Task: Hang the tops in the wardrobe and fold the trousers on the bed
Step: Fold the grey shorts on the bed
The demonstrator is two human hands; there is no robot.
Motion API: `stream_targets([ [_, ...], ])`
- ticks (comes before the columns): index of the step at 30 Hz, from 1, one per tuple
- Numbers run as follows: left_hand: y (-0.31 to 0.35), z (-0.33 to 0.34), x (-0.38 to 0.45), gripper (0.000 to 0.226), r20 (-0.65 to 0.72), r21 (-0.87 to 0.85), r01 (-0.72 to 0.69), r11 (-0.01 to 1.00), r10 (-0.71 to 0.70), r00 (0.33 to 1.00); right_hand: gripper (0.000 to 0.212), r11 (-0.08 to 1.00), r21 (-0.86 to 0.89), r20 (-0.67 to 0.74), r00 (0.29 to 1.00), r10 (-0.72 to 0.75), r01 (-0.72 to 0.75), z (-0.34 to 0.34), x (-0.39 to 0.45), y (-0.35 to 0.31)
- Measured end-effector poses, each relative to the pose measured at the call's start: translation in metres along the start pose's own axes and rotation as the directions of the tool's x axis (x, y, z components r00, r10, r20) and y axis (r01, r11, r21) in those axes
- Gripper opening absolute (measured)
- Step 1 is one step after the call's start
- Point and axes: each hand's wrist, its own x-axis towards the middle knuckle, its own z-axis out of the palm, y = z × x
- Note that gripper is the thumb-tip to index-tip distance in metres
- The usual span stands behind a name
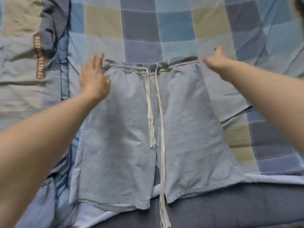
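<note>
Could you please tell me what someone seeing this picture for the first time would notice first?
Most striking are the pale grey shorts, spread flat mid-frame on the checked quilt, two long cream drawstrings trailing down the front. The left hand rests open at one waistband corner; the right hand reaches the other. A lettered garment lies at far left.

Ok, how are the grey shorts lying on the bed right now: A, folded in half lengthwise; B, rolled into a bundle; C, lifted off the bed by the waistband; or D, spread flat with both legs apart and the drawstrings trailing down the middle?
D: the grey shorts lie spread flat on the bed, both legs apart, the drawstrings trailing down the middle.
</note>
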Motion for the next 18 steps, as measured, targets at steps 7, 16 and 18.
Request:
stream_targets([
  [7, 0.046, 0.105, -0.157, 0.062, 0.458, 0.116, -0.331, 0.936, 0.246, 0.854, 0.061, 0.959, -0.187, 0.007, 0.976, 0.216, -0.211, 0.066, -0.07, 0.121],
  [16, 0.069, 0.117, -0.266, 0.074, 0.639, 0.072, -0.291, 0.954, 0.18, 0.748, 0.036, 0.941, -0.074, 0.166, 0.926, 0.339, -0.331, 0.059, -0.185, 0.218],
  [18, 0.08, 0.106, -0.266, 0.076, 0.632, 0.064, -0.271, 0.961, 0.171, 0.756, 0.033, 0.924, -0.163, 0.183, 0.91, 0.373, -0.346, 0.056, -0.21, 0.23],
])
